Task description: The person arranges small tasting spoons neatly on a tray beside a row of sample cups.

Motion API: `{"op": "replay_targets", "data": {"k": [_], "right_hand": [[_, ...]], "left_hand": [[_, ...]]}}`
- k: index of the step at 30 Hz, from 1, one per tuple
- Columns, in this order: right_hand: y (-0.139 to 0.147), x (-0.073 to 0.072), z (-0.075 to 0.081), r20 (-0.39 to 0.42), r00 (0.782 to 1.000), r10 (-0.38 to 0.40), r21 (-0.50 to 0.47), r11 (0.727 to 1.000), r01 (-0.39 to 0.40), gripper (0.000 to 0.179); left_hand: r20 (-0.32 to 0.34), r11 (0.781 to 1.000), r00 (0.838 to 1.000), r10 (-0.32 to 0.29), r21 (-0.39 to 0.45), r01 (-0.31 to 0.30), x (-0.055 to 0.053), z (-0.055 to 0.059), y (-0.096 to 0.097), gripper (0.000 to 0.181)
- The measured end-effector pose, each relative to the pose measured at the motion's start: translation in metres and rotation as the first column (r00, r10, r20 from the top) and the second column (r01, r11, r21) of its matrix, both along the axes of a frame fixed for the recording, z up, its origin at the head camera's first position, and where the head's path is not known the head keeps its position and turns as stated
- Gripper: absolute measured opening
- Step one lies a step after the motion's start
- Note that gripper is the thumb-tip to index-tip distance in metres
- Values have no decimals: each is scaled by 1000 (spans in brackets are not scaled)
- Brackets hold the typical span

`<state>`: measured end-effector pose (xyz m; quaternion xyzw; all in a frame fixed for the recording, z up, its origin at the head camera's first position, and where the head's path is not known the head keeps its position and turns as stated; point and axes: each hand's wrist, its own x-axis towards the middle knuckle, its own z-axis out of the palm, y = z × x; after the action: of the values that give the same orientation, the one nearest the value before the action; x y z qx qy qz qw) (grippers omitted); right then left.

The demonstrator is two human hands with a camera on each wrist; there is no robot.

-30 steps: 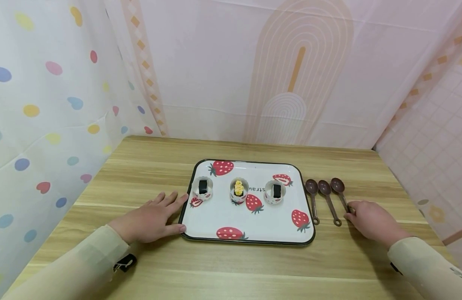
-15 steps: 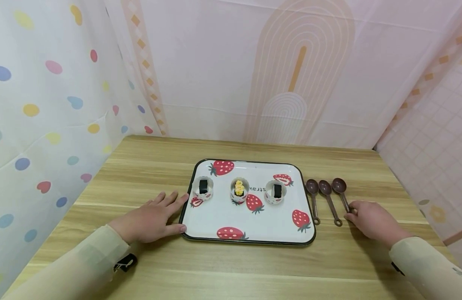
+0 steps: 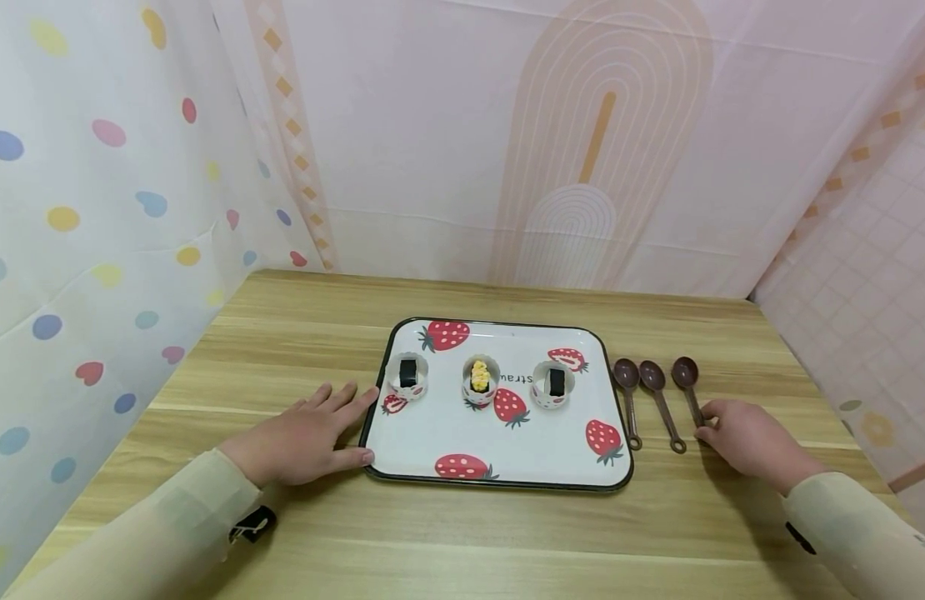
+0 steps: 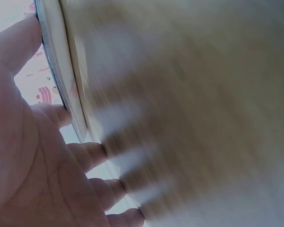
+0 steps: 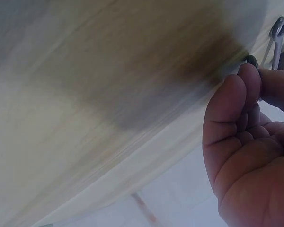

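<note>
rightmost spoon [image 3: 687, 380] has slid rightward, pinched by the right hand [image 3: 751, 437], left hand [image 3: 301, 437] spread against tray [image 3: 533, 454].

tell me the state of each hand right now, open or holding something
Left hand: open, fingers spread, thumb and index finger at the tray's left edge.
Right hand: closed, pinching the rightmost brown spoon by its handle.
</note>
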<state>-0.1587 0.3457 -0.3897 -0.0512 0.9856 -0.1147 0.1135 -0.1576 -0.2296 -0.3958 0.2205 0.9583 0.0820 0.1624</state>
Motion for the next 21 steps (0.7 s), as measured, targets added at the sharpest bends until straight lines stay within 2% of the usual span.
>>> {"op": "replay_targets", "data": {"k": [12,21], "right_hand": [[0,-1,1,-8,999,-52,-63,997,52,26],[-9,0,6,-25,998,-60,-119,991,57,37]], "left_hand": [[1,1000,1000,0,5,0,0,0,0,96],[-6,1000,1000,-4,5,4,-1,-1,0,96]]}}
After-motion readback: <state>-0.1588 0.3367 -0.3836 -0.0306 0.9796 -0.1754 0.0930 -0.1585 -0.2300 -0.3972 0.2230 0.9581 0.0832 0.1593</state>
